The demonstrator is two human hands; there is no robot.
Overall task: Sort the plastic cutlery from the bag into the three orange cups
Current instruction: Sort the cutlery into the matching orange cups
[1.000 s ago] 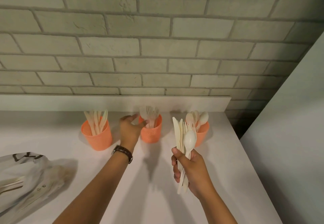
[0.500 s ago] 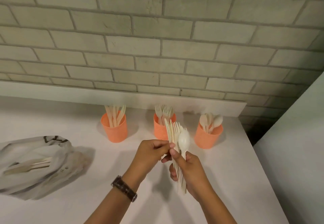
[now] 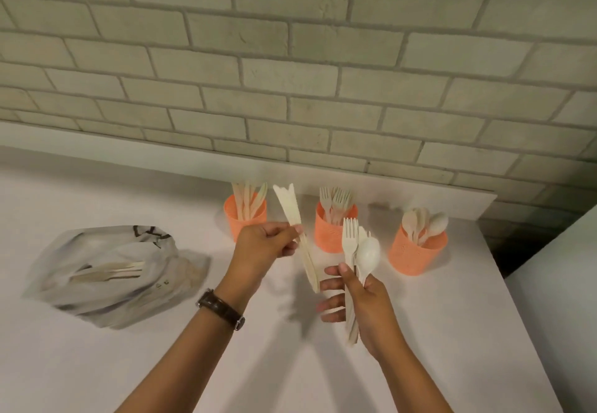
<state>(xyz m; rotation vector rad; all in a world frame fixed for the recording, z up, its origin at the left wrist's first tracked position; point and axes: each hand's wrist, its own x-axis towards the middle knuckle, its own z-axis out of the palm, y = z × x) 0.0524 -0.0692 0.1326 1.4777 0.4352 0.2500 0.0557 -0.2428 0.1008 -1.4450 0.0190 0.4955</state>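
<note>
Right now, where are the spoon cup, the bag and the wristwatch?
spoon cup (image 3: pixel 416 259): head view, on its orange front wall.
bag (image 3: pixel 113 241): head view, on its crumpled upper side.
wristwatch (image 3: pixel 219 307): head view, on the dark strap.

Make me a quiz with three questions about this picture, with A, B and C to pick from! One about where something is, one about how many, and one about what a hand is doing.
1. Where does the bag lie?
A. Right of the cups
B. Left of the cups
C. Inside a cup

2. How many orange cups stand near the wall?
A. Two
B. Four
C. Three

3. What is the left hand doing?
A. Pinching knives
B. Lying flat on the table
C. Hanging empty

Answers:
1 B, the bag lies left of all the cups.
2 C, three stand in a row.
3 A, its fingers and thumb pinch a bunch of knives.
</note>
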